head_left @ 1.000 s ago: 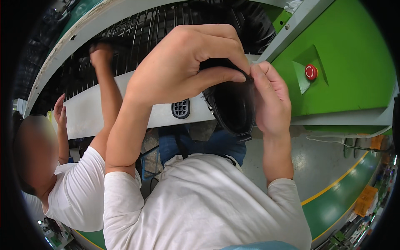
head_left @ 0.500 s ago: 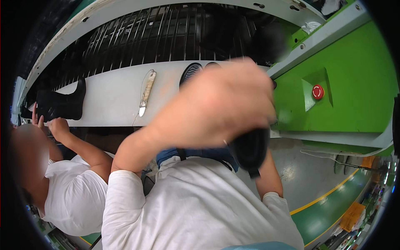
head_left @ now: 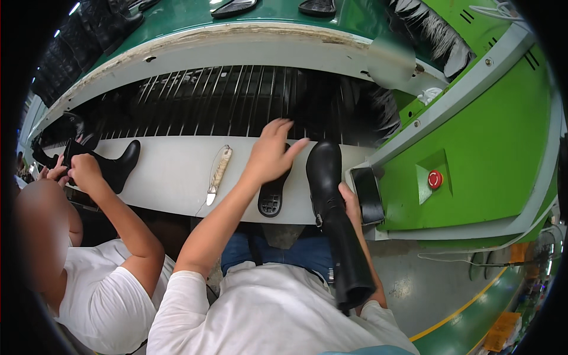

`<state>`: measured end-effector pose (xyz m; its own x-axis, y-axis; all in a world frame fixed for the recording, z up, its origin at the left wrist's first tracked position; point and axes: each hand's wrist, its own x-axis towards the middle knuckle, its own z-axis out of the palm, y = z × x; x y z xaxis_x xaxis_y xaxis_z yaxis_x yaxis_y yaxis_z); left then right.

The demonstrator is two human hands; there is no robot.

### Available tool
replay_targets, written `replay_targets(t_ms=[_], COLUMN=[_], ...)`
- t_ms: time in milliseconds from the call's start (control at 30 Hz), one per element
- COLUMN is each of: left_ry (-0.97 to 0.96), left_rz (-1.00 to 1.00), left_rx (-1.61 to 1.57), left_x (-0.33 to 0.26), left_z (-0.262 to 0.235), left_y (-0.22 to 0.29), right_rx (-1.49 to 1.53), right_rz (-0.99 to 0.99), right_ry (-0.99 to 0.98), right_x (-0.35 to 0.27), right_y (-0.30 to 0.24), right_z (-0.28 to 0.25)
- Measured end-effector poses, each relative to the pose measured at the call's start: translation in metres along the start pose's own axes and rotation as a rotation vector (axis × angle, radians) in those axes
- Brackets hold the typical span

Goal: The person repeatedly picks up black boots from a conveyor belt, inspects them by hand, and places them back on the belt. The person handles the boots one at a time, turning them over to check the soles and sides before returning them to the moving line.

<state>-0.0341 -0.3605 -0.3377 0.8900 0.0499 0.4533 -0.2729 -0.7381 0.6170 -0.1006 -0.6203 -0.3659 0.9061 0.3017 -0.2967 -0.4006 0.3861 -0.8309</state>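
A black boot (head_left: 326, 171) is in my right hand (head_left: 351, 204), whose fingers wrap its right side near the ankle. The boot's toe points away from me, and its shaft with a small buckle comes back toward my body. My left hand (head_left: 272, 152) is open with its fingers spread, over the far end of a black shoe sole (head_left: 271, 198). That sole lies lengthwise on the white worktable (head_left: 177, 171); whether my palm touches it I cannot tell. Left of it lies a tool with a wrapped, pale handle and a flat white tip (head_left: 219, 174).
At left a co-worker's hand (head_left: 86, 171) handles another black boot (head_left: 121, 168). Beyond the table runs a dark roller conveyor (head_left: 207, 100). The green machine housing (head_left: 473, 177) with a red button (head_left: 435, 179) stands at right, beside a black box (head_left: 368, 195). More soles (head_left: 235, 7) lie on the far green surface.
My left hand has moved from high in front of the boot out over the sole, and its fingers have spread. The boot now shows fully in my right hand. The view has shifted farther out.
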Motion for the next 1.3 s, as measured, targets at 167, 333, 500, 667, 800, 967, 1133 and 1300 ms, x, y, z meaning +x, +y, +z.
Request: replay_targets(t_ms=[167, 333, 500, 667, 800, 967, 1133, 1300], left_ry=[-0.103, -0.095, -0.086, -0.137, -0.164, -0.168, -0.16, -0.149], left_rz=[0.111, -0.213, -0.344, -0.296, -0.236, -0.102, -0.092, -0.079], left_rx=[-0.018, -0.648, -1.044, -1.097, -1.098, -1.065, -1.053, -1.065], left_x=[-0.019, -0.009, 0.009, -0.005, -0.02, -0.039, -0.046, -0.047], left_z=[0.028, 0.021, -0.015, -0.032, -0.038, -0.04, -0.04, -0.037], left_y=[-0.065, -0.042, 0.008, 0.029, 0.033, 0.037, 0.046, 0.043], right_rx=[-0.005, 0.439, 0.592, 0.273, -0.062, -0.174, -0.175, -0.18], right_rz=[-0.167, 0.006, 0.173, 0.065, -0.196, -0.198, -0.194, -0.184], right_ry=[0.05, 0.052, -0.131, -0.101, -0.135, -0.139, -0.144, -0.158], right_x=[0.008, 0.005, 0.001, -0.029, -0.036, -0.044, -0.044, -0.042], right_y=[0.026, 0.02, 0.006, 0.005, 0.025, 0.031, 0.03, 0.033], right_z=[-0.014, -0.013, -0.012, 0.025, 0.037, 0.055, 0.058, 0.054])
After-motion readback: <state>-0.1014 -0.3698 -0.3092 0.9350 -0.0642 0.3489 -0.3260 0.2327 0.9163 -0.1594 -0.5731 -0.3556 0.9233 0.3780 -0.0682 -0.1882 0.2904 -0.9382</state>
